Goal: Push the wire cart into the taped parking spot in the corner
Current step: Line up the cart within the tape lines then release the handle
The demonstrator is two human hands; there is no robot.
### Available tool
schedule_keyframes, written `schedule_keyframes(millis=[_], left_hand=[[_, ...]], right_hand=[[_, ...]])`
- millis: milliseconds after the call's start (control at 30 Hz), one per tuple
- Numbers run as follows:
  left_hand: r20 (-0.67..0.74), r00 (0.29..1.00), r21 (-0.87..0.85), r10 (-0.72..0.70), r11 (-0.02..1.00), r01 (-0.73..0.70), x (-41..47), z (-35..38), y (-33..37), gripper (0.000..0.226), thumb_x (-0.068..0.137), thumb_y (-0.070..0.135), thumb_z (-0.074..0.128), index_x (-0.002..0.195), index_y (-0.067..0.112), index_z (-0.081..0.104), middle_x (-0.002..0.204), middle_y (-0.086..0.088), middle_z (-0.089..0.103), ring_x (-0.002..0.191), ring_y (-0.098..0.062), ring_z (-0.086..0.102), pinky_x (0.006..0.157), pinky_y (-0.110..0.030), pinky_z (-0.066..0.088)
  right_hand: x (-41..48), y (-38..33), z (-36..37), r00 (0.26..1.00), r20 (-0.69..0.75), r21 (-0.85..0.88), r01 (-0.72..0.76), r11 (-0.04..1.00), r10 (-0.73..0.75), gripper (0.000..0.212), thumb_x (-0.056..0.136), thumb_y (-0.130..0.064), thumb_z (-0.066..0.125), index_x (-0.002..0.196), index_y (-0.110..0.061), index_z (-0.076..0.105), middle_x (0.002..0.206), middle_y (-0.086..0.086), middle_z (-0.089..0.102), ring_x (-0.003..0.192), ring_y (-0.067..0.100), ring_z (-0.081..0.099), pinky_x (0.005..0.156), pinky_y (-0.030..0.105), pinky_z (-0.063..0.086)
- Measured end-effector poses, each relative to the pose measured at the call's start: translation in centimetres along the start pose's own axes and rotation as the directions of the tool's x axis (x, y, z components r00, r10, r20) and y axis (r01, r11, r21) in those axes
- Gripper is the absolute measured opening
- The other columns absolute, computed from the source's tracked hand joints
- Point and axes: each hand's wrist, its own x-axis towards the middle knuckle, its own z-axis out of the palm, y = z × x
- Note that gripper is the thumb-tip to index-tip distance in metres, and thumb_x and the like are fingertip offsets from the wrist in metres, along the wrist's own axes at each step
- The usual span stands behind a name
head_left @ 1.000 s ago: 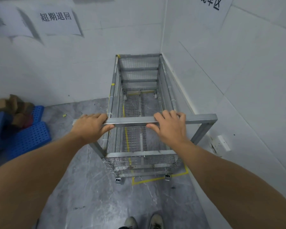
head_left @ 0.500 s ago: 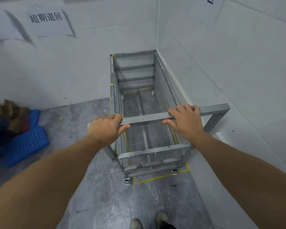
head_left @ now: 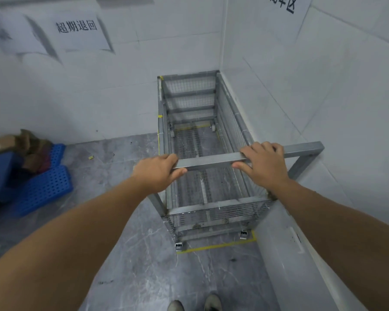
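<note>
The grey wire cart [head_left: 195,108] stands lengthwise in the corner, its far end against the back wall and its right side along the right wall. Its near casters sit just inside the yellow tape line [head_left: 218,246] on the floor. My left hand [head_left: 158,170] is wrapped around the left part of the metal handle bar [head_left: 211,163]. My right hand [head_left: 264,166] lies over the bar's right part, fingers draped across it and the thumb under the bar. The cart basket holds nothing.
Blue perforated plastic pallets [head_left: 43,189] with crumpled cardboard [head_left: 29,144] lie on the floor at the left. Paper signs [head_left: 76,26] hang on the back wall. A wall socket [head_left: 298,240] is low on the right wall. My shoes [head_left: 194,304] show at the bottom.
The cart has straightened and sits closer to the right wall, more squarely inside the tape. Both hands stay on the handle bar.
</note>
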Motion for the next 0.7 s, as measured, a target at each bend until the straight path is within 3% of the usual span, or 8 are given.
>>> schedule_keyframes(millis=[100,300,433,633,700], left_hand=[[0.006,1.000,-0.043,0.029,0.999,-0.029,-0.6,-0.2,-0.9,0.044,0.093,0.063,0.032,0.098,0.022,0.047,0.092,0.002,0.058,0.075,-0.022,0.057,0.062,-0.037,0.045],[-0.039,0.999,0.093,-0.008,0.996,0.012,-1.0,0.3,-1.4,0.050,0.089,0.070,0.024,0.088,0.023,0.043,0.082,0.003,0.059,0.067,-0.021,0.057,0.055,-0.033,0.039],[-0.080,0.996,0.154,0.040,0.988,-0.027,-0.4,0.7,-1.0,0.057,0.086,0.072,0.011,0.088,0.023,0.041,0.080,0.003,0.058,0.058,-0.018,0.051,0.051,-0.032,0.038],[-0.081,0.995,0.168,0.049,0.985,-0.035,1.3,0.7,1.0,0.048,0.090,0.069,0.018,0.086,0.024,0.034,0.072,0.005,0.050,0.056,-0.021,0.052,0.049,-0.033,0.042],[-0.084,0.996,0.172,0.038,0.985,-0.023,1.5,0.7,1.1,0.049,0.090,0.069,0.018,0.086,0.024,0.034,0.071,0.006,0.048,0.056,-0.020,0.051,0.049,-0.032,0.041]], right_hand=[[-0.2,-0.3,0.1,1.000,0.001,0.015,0.001,1.000,-0.001,0.057,0.089,-0.075,0.029,0.099,-0.028,0.058,0.092,-0.003,0.058,0.092,0.025,0.051,0.089,0.045,0.029],[-0.6,-1.6,0.1,1.000,-0.007,0.006,0.004,1.000,-0.004,0.052,0.090,-0.073,0.034,0.107,-0.030,0.058,0.099,-0.003,0.058,0.099,0.026,0.051,0.099,0.053,0.027],[-0.2,-0.8,0.3,0.999,-0.038,-0.007,0.002,1.000,-0.002,0.048,0.089,-0.070,0.037,0.099,-0.029,0.059,0.096,-0.005,0.060,0.095,0.023,0.051,0.094,0.049,0.028],[0.5,2.1,0.2,0.999,-0.037,0.000,0.027,1.000,-0.027,0.061,0.087,-0.077,0.022,0.098,-0.030,0.060,0.093,-0.006,0.060,0.092,0.023,0.054,0.091,0.044,0.024],[0.5,2.4,0.3,0.998,-0.044,-0.007,0.035,0.999,-0.035,0.057,0.088,-0.075,0.027,0.099,-0.030,0.060,0.093,-0.006,0.060,0.092,0.023,0.053,0.090,0.045,0.026]])
